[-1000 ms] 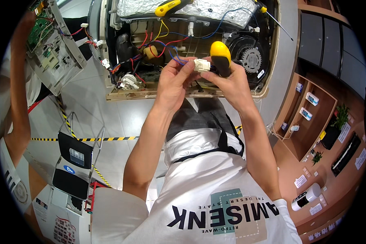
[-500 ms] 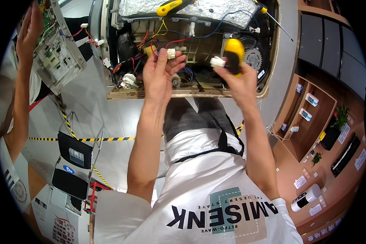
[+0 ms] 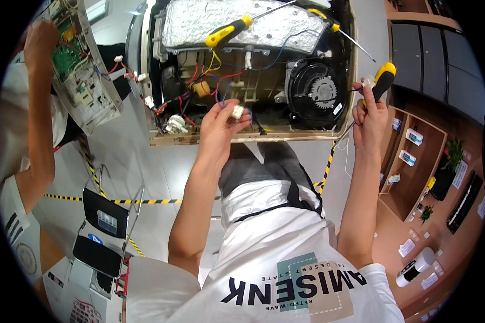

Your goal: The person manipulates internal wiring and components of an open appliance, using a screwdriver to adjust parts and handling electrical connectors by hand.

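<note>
My left hand (image 3: 216, 128) is at the front of an opened appliance casing (image 3: 183, 139). Its fingers pinch a white wire connector (image 3: 237, 112) with blue and red wires running into the casing. Out past the casing's right edge, my right hand (image 3: 371, 119) grips a yellow-and-black screwdriver (image 3: 383, 83), handle up, its shaft slanting down to the left. Between the fingertips of that same hand is a second white connector (image 3: 368, 82). Inside the casing are a black round fan housing (image 3: 317, 90), loose coloured wires and a silver foil-covered block (image 3: 199, 24).
One yellow-and-black screwdriver (image 3: 227, 33) lies across the foil block; another (image 3: 331, 25) rests at the casing's upper right corner. At left, a co-worker's hand (image 3: 40, 39) touches a panel with a green circuit board (image 3: 67, 51). A black chair (image 3: 98, 255) and wooden shelving (image 3: 415, 183) stand nearby.
My right hand has swung right, out of the casing, carrying the screwdriver and a connector. My left hand, still on its connector, sits slightly lower. The co-worker's hand has moved onto the circuit panel.
</note>
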The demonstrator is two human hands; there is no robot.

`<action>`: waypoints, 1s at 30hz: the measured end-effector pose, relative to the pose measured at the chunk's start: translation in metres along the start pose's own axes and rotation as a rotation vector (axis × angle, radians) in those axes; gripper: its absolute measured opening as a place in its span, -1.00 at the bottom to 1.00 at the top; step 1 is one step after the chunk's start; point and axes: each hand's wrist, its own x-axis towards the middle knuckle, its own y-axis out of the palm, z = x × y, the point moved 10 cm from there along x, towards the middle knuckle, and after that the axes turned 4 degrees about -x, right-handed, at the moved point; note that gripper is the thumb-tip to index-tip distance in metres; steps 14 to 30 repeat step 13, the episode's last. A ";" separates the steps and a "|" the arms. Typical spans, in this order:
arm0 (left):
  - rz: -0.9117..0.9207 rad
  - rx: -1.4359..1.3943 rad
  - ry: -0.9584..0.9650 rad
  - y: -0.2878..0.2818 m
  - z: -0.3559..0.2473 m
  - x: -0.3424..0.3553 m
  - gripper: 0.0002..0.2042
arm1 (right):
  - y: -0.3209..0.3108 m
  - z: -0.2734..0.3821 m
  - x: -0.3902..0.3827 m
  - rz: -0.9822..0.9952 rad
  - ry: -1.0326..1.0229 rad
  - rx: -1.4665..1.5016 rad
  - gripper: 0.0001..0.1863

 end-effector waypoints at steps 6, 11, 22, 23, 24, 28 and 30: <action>0.029 -0.015 0.001 -0.003 -0.007 -0.004 -0.69 | -0.073 -0.061 0.038 -0.183 0.251 0.272 -0.76; 0.045 -0.053 -0.025 -0.014 -0.009 -0.001 -0.67 | -0.076 -0.073 0.028 -0.190 0.314 0.359 -0.76; 0.048 -0.062 -0.030 -0.017 -0.011 -0.002 -0.64 | -0.075 -0.070 0.023 -0.165 0.305 0.375 -0.74; 0.048 -0.062 -0.030 -0.017 -0.011 -0.002 -0.64 | -0.075 -0.070 0.023 -0.165 0.305 0.375 -0.74; 0.048 -0.062 -0.030 -0.017 -0.011 -0.002 -0.64 | -0.075 -0.070 0.023 -0.165 0.305 0.375 -0.74; 0.048 -0.062 -0.030 -0.017 -0.011 -0.002 -0.64 | -0.075 -0.070 0.023 -0.165 0.305 0.375 -0.74; 0.048 -0.062 -0.030 -0.017 -0.011 -0.002 -0.64 | -0.075 -0.070 0.023 -0.165 0.305 0.375 -0.74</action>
